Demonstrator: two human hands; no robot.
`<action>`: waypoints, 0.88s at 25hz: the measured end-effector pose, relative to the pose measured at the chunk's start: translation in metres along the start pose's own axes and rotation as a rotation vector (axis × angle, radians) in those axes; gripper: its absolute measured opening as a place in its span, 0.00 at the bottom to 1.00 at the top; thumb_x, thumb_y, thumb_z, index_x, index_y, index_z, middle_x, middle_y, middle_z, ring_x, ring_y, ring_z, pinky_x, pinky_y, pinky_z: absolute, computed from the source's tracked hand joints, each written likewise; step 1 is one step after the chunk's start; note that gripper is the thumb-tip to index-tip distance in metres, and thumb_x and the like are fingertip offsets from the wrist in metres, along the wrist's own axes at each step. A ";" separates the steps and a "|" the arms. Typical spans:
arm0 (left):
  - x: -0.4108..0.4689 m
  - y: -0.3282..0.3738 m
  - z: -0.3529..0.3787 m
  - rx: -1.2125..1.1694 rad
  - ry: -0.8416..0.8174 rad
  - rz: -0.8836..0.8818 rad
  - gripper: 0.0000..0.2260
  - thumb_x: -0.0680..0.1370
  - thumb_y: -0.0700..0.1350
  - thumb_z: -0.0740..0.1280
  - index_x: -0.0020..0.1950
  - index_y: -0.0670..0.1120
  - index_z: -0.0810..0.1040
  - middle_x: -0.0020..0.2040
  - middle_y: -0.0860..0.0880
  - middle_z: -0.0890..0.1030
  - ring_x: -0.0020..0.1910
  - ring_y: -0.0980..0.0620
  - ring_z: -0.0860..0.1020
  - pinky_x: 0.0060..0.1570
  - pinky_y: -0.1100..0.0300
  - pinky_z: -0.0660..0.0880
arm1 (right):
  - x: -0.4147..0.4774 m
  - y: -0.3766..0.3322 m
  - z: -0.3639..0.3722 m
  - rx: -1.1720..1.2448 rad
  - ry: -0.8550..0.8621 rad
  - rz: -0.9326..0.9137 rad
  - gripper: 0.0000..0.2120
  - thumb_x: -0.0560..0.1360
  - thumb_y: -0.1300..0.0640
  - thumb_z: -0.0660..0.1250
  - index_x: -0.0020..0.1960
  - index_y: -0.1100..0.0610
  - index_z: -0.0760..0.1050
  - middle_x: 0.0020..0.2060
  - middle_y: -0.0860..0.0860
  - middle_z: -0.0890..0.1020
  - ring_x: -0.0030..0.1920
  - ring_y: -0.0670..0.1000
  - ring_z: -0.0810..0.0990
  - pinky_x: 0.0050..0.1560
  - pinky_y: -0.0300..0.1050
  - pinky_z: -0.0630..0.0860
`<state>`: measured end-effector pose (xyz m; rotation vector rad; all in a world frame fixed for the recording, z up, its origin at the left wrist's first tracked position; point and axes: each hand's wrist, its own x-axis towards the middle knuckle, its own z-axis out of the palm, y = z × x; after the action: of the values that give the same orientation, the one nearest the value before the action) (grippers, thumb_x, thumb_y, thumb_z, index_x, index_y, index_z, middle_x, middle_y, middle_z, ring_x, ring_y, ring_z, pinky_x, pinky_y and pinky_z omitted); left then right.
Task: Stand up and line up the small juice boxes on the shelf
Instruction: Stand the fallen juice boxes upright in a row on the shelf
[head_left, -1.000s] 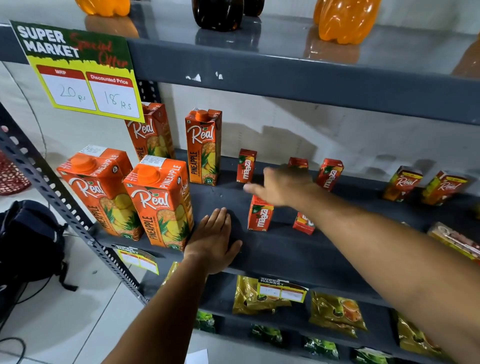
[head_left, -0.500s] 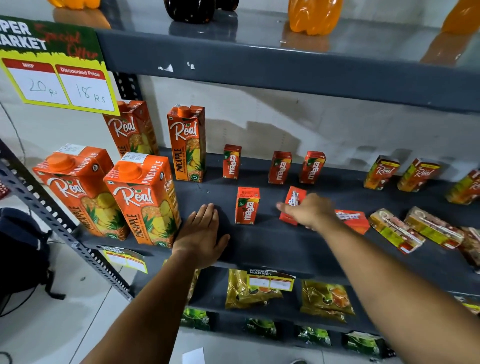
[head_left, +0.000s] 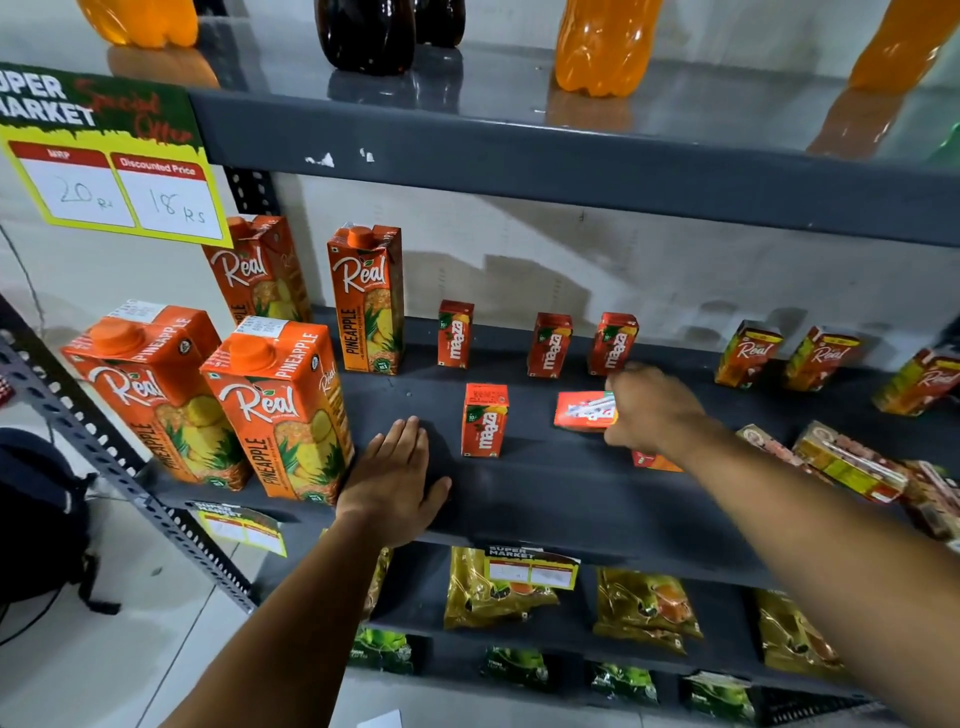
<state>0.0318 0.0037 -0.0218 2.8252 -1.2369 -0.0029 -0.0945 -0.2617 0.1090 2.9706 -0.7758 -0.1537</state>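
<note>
Three small red Maaza juice boxes stand at the back of the dark shelf: one at left, one in the middle, one at right. A fourth stands nearer the front. My right hand grips a fifth Maaza box, held on its side just above the shelf. Another red box lies flat under my right wrist, mostly hidden. My left hand rests flat on the shelf's front edge, fingers spread, holding nothing.
Large Real pineapple cartons stand at the left. Small Real boxes stand at the back right, and several more lie flat at the right. Soda bottles sit on the shelf above, snack packets below. A price sign hangs upper left.
My right hand left the back row, came forward to a tipped red box and took hold of it. The view shifted right. My left hand stayed on the shelf edge.
</note>
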 end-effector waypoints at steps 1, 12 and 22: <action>0.000 0.000 0.000 0.002 0.004 0.002 0.35 0.78 0.63 0.44 0.78 0.41 0.49 0.80 0.42 0.49 0.78 0.46 0.46 0.75 0.51 0.45 | 0.001 0.003 -0.002 -0.089 0.027 -0.121 0.22 0.66 0.57 0.73 0.58 0.56 0.75 0.56 0.54 0.77 0.54 0.58 0.78 0.46 0.48 0.76; 0.000 0.002 -0.002 -0.003 -0.005 -0.015 0.35 0.79 0.63 0.47 0.78 0.41 0.48 0.80 0.43 0.48 0.78 0.46 0.46 0.75 0.51 0.46 | 0.022 0.002 -0.006 -0.529 0.263 -0.823 0.19 0.72 0.59 0.71 0.62 0.52 0.72 0.56 0.53 0.78 0.55 0.55 0.76 0.47 0.53 0.78; 0.000 0.001 -0.001 0.005 -0.005 -0.010 0.36 0.77 0.64 0.45 0.78 0.41 0.49 0.80 0.42 0.49 0.78 0.45 0.47 0.75 0.50 0.47 | 0.017 -0.024 -0.029 -0.296 -0.034 -0.365 0.24 0.72 0.37 0.64 0.53 0.58 0.75 0.40 0.54 0.78 0.39 0.55 0.74 0.39 0.46 0.70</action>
<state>0.0310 0.0031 -0.0209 2.8375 -1.2252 -0.0065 -0.0648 -0.2477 0.1345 2.7946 -0.1822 -0.3090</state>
